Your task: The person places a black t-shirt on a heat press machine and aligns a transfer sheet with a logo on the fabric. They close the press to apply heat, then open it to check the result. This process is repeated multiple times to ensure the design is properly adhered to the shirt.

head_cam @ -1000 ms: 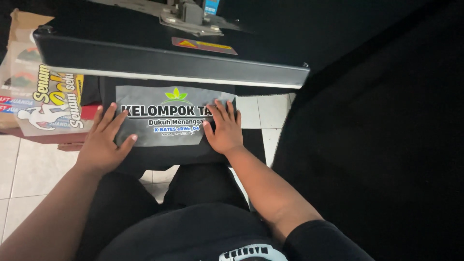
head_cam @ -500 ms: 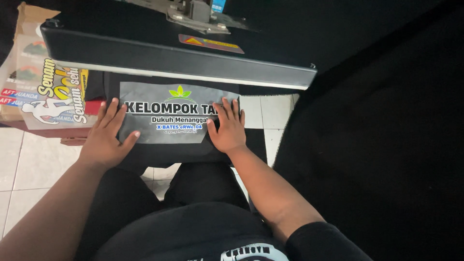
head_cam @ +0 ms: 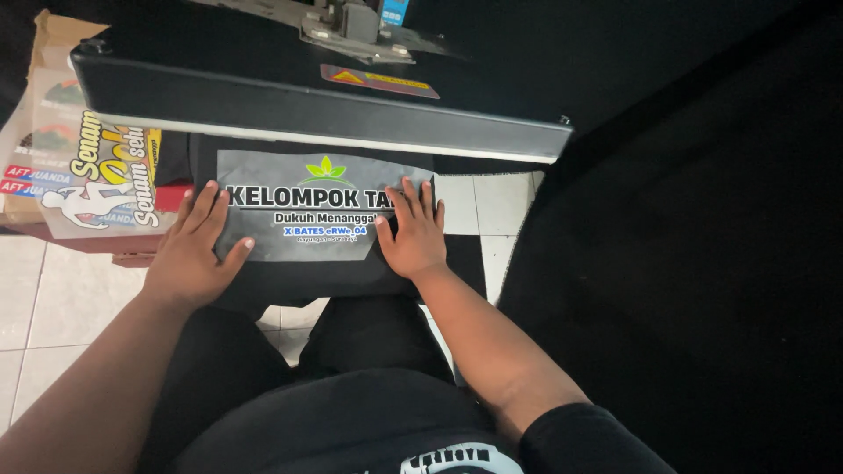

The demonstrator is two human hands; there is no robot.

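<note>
Pressing flat: left hand (head_cam: 191, 254) and right hand (head_cam: 413, 235), both spread open, palms down, clasping nothing. Grey transfer sheet (head_cam: 307, 219) lies on black garment (head_cam: 299, 276) over lower platen, under raised heat press plate (head_cam: 316, 110). Sheet long axis runs left-right, between hands; left hand covers left edge, right hand right edge. Printed sheets (head_cam: 92, 180) stacked just left.

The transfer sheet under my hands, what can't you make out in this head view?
- Transfer sheet: its right end lies under the right hand; its left edge under the left hand.
- Black garment: its far part is hidden beneath the raised press plate.
- Printed sheets at left: cut off by the plate and the frame edge.
</note>
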